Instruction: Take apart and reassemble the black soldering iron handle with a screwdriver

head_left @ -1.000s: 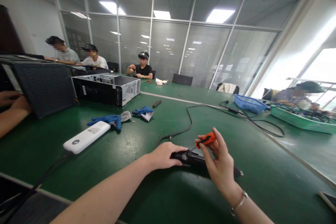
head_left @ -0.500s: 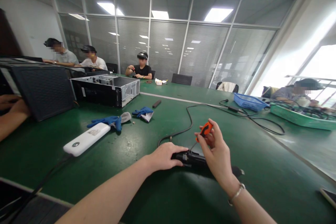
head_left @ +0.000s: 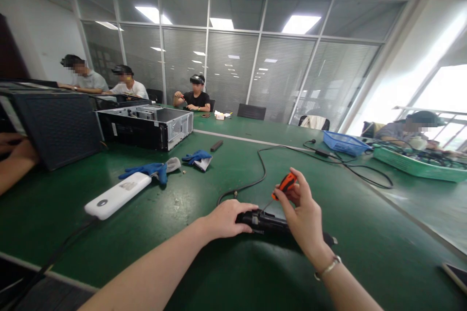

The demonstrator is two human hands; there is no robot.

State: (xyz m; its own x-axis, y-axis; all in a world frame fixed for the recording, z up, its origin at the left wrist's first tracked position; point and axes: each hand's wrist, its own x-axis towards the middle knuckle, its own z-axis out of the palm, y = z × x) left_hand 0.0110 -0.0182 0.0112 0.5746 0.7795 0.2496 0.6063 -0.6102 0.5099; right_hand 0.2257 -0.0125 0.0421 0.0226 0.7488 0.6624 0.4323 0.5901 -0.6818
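A black elongated device lies on the green table in front of me. My left hand is closed over its left end and presses it down. My right hand pinches a small screwdriver with an orange-and-black handle. Its thin shaft slants down to the left, with the tip at the device's top. A black cable runs from the device's left end away across the table.
A white oblong device and blue gloves lie to the left, an open computer case behind them. Another person's hands rest at the far left. A blue basket and green tray stand right. Several people sit around.
My right hand has tilted the screwdriver from nearly level to slanting steeply, its tip now down at the device. My left hand has kept its hold.
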